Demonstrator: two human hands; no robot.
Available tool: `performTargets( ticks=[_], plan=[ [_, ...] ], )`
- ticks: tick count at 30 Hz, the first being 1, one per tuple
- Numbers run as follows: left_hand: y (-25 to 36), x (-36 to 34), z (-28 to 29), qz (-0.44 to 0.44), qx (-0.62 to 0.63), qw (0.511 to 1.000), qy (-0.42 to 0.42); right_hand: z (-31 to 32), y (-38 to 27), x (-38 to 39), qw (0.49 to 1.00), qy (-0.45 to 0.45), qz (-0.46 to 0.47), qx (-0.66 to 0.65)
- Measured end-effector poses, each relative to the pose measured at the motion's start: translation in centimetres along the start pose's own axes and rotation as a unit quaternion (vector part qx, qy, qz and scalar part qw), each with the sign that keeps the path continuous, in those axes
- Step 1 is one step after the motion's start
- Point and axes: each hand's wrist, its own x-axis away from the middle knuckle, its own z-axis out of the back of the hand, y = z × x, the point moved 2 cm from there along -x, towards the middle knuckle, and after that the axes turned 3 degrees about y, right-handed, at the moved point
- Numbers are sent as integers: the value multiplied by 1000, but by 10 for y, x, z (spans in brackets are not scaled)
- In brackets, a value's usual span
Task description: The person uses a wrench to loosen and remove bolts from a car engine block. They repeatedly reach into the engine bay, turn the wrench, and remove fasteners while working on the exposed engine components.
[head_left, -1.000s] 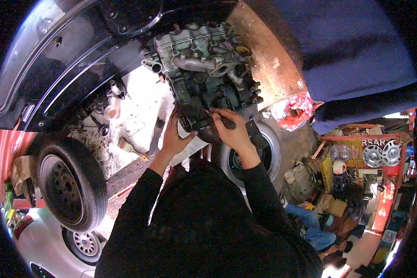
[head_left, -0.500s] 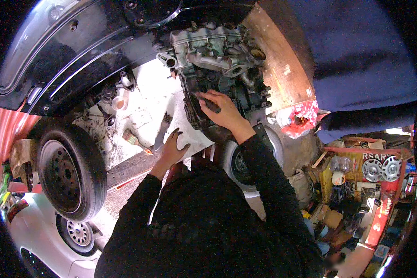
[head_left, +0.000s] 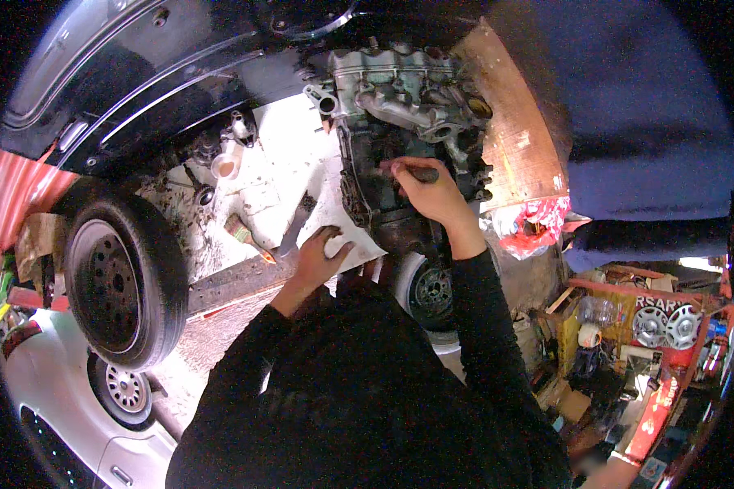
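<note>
A greasy engine (head_left: pixel 375 143) stands in front of me, its ribbed silvery top at the far end. Over the near part of its dark side, my right hand (head_left: pixel 442 198) is closed on a small dark-handled tool (head_left: pixel 425 174); its working end cannot be made out against the block. My left hand (head_left: pixel 318 262) rests at the near edge of a white sheet (head_left: pixel 289 130), fingers apart and slightly bent, with nothing in it. Just left of it lie a dark flat tool (head_left: pixel 296 228) and a paintbrush (head_left: pixel 239 230) with an orange handle tip.
Greasy metal parts (head_left: pixel 240 128) and a small cup (head_left: pixel 225 166) sit on the sheet's far left. A wheel (head_left: pixel 122 281) stands at left, another wheel (head_left: pixel 432 293) below the engine. Dark car bodywork (head_left: pixel 196 73) spans the far side; a red-and-white plastic bag (head_left: pixel 534 228) lies right.
The view has shifted, so the engine and sheet appear farther right. My right hand has turned, with its fingertips drawn closer together around the tool. My left hand stays by the sheet's edge.
</note>
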Motion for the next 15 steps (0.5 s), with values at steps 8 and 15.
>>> performTargets(
  ticks=[8, 15],
  plan=[
    [58, -51, -19, 19, -33, 999, 34, -8, -19, 9, 993, -26, 57, 97],
    [47, -51, -30, -189, -131, 970, 73, -11, -24, -7, 983, -32, 115, 141]
  ],
)
